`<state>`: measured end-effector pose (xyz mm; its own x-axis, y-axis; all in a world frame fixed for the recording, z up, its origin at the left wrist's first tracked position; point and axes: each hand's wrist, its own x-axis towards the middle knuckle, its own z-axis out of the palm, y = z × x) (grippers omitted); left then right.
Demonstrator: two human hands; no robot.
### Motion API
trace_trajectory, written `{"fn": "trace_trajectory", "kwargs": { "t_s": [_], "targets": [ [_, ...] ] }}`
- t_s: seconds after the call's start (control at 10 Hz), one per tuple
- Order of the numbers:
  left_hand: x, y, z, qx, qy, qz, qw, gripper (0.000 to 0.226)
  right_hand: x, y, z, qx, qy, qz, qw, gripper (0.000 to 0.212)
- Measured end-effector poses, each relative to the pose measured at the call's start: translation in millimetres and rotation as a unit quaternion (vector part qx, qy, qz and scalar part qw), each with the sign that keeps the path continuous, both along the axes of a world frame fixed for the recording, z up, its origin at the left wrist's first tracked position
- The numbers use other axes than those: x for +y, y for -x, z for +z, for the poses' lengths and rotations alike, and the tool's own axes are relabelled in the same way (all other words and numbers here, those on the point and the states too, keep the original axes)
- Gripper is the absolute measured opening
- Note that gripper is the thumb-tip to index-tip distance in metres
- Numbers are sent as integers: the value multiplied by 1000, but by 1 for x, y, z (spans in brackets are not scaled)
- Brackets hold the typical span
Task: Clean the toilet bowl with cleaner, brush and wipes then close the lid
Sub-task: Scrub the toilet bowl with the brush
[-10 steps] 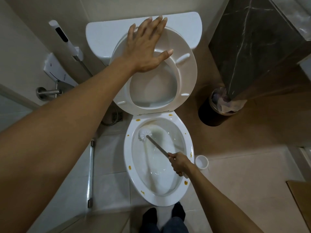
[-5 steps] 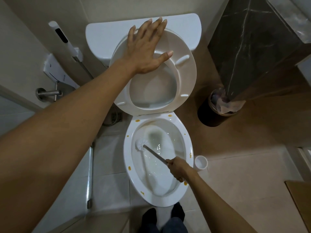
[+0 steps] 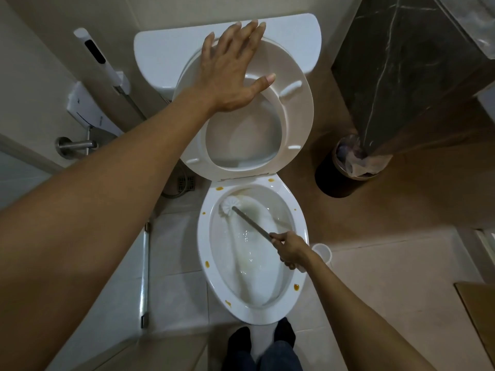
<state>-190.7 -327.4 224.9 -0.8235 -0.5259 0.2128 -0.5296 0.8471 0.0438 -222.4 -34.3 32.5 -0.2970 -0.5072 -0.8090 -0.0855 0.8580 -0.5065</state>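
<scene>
The white toilet bowl (image 3: 206,245) stands open below me, with orange-brown spots dotted along its rim. The raised seat and lid (image 3: 297,113) lean back against the tank (image 3: 166,46). My left hand (image 3: 233,68) presses flat on the upper left of the raised seat, fingers spread and straight. My right hand (image 3: 290,250) grips the grey handle of the toilet brush (image 3: 230,206) over the bowl's right side. The white brush head touches the inner wall at the bowl's upper left.
A white brush holder (image 3: 322,253) stands on the floor right of the bowl. A black bin (image 3: 332,178) with a bag sits by a dark marble column (image 3: 409,65). A bidet sprayer (image 3: 93,53) hangs on the left wall. My feet (image 3: 262,341) are at the bowl's front.
The brush head has swept inside the bowl: down and left, then back up to the upper left wall. My left hand has stayed on the raised seat.
</scene>
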Motion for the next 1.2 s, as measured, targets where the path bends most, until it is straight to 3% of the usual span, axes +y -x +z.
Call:
{"fn": "trace_trajectory", "kwargs": {
  "t_s": [0.2, 0.3, 0.5, 0.8, 1.0, 1.2],
  "targets": [
    [-1, 1, 0, -1, -1, 0, 1000, 79, 48, -9, -16, 44, 21, -151, 987, 37],
    [0, 1, 1, 0, -1, -1, 1000, 79, 44, -22, -23, 53, 25, -144, 988, 39],
    [0, 1, 0, 0, 1, 1, 1000, 78, 18, -30, -20, 41, 20, 30, 999, 38],
    [0, 0, 2, -3, -4, -1, 1000, 79, 25, -25, -23, 40, -4, -120, 992, 40],
    [-1, 0, 1, -5, -1, -2, 1000, 80, 14, -40, -18, 2, -26, -17, 1000, 36],
    [0, 0, 2, -6, -4, -2, 1000, 79, 36, -27, -2, -57, -89, 24, 994, 35]
  ]
}}
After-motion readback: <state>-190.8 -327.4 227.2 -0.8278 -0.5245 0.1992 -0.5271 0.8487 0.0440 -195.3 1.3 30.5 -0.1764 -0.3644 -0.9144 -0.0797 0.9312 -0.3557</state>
